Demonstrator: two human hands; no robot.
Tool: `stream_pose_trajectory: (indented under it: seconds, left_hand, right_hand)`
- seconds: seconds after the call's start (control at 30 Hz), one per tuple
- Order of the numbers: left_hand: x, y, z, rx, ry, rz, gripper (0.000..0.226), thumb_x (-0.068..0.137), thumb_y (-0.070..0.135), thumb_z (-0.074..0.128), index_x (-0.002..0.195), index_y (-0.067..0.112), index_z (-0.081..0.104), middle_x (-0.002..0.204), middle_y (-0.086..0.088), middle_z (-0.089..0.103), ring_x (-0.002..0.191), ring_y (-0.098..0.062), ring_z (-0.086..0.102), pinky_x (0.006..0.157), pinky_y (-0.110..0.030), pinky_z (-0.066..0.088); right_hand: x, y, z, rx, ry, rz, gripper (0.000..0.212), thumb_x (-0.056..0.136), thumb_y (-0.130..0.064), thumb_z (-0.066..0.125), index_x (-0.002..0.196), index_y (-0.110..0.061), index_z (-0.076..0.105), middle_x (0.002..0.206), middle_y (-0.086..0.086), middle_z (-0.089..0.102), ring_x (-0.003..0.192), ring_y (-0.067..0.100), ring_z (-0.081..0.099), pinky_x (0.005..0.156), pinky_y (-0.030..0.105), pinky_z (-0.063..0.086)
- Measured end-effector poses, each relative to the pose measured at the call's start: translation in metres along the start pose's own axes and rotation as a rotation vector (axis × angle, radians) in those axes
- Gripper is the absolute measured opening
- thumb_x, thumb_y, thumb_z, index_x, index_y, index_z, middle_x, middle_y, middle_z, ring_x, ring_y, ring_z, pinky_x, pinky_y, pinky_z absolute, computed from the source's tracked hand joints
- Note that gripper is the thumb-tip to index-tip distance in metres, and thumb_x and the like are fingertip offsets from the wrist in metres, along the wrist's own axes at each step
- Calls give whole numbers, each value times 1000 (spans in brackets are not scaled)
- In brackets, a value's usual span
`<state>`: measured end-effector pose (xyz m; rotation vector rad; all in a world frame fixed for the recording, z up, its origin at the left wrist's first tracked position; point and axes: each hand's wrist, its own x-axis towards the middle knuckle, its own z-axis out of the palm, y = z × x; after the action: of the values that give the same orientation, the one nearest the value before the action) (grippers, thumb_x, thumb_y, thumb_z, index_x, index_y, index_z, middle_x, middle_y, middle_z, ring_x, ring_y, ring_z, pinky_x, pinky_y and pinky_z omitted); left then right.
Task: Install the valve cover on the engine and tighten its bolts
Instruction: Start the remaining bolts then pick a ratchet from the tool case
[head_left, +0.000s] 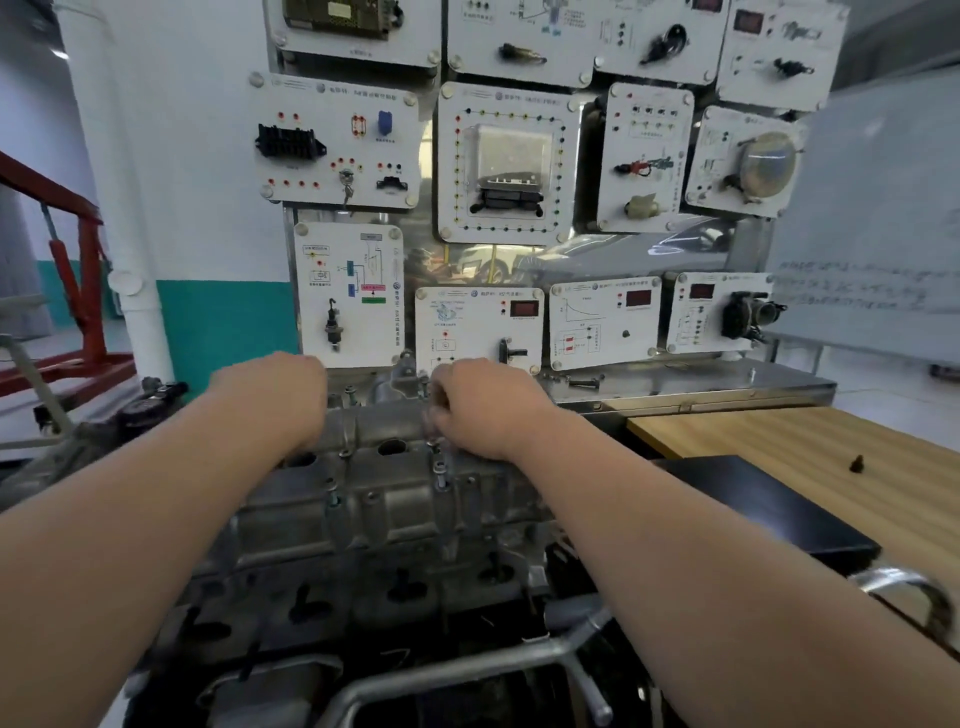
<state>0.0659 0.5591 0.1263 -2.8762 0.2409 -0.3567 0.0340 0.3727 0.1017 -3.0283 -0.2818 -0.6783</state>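
Training panels (498, 161) fill the wall behind the engine (311, 597). On top of it sits the valve cover (395, 499), its bolts (332, 496) standing proud and, I judge, only started. My right hand (483, 405) has its grip curled onto one far bolt (432, 441), blurred, likely spinning it. My left hand (280, 400) rests on the cover's far edge to steady it, and whether its grip is closed I cannot tell.

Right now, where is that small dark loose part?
Head view, right side: the small dark part sits on the wooden table, beyond the black slab.

Even indoor light, soft focus throughout, wide-angle bending at edges.
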Motion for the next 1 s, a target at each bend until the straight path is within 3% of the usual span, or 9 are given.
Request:
stream_pose_trajectory:
  seconds: [0.13, 0.2, 0.3, 0.4, 0.47, 0.53, 0.63, 0.77, 1.0]
  left_hand:
    - [-38, 66, -19, -209, 325, 276, 15, 86, 26, 56, 98, 16, 56, 91, -3, 49, 93, -24, 50, 76, -38, 48]
    - [-64, 110, -25, -304, 361, 427, 24, 87, 29, 55, 107, 17, 56, 104, -6, 49, 104, -28, 44, 80, -41, 44]
    - [-105, 177, -21, -390, 322, 582, 38, 84, 29, 56, 120, 20, 53, 130, -8, 42, 121, -32, 32, 94, -45, 39]
    - [-152, 245, -5, -404, 302, 696, 56, 83, 34, 59, 135, 25, 41, 153, -3, 15, 136, -33, 12, 108, -49, 24]
    - [-190, 285, 7, -400, 298, 771, 66, 82, 36, 61, 140, 29, 30, 156, -1, -2, 139, -34, 0, 111, -50, 15]
    - [-229, 319, 16, -382, 303, 845, 76, 82, 37, 60, 145, 31, 17, 155, -1, -14, 140, -35, -10, 113, -50, 7]
    - [-287, 359, 18, -318, 379, 955, 83, 81, 39, 59, 146, 30, 7, 153, -3, -21, 139, -35, -16, 114, -50, 1]
    - [-345, 402, -4, -258, 365, 1029, 85, 84, 36, 57, 149, 26, 2, 153, -5, -26, 140, -35, -21, 113, -52, -3]
    - [-408, 465, -28, -210, 283, 1082, 81, 85, 26, 57, 149, 24, 7, 154, -7, -26, 141, -36, -19, 113, -53, -3]
  right_hand:
    - [-54, 42, -37, 210, 237, 258, 28, 89, -38, 61, 68, -25, 46, 69, -7, 55, 63, 7, 51, 50, 24, 36]
    - [-97, 76, -48, 185, 330, 446, 36, 91, -39, 58, 62, -21, 46, 62, -5, 53, 58, 9, 50, 47, 23, 30]
    - [-178, 122, -50, 127, 253, 663, 36, 94, -31, 51, 61, -18, 45, 62, -1, 50, 67, 23, 53, 54, 27, 33]
    - [-279, 159, -50, 59, 164, 826, 33, 96, -35, 49, 69, -17, 48, 73, 4, 59, 73, 27, 57, 57, 30, 40]
    - [-348, 174, -56, -7, 115, 919, 35, 97, -38, 48, 71, -15, 50, 72, 3, 58, 72, 26, 58, 54, 28, 38]
    - [-415, 190, -70, -94, 83, 1025, 33, 97, -42, 47, 81, -14, 53, 73, 3, 55, 74, 29, 57, 62, 31, 42]
    - [-511, 211, -105, -222, 60, 1180, 27, 92, -43, 51, 98, -17, 50, 89, 4, 60, 73, 25, 56, 62, 33, 46]
    - [-617, 237, -146, -351, -41, 1367, 49, 94, -36, 51, 132, -7, 41, 127, 16, 53, 106, 35, 54, 79, 39, 48]
    - [-685, 273, -142, -275, -81, 1415, 57, 100, -41, 41, 147, -12, 30, 143, 17, 47, 122, 37, 50, 98, 47, 46]
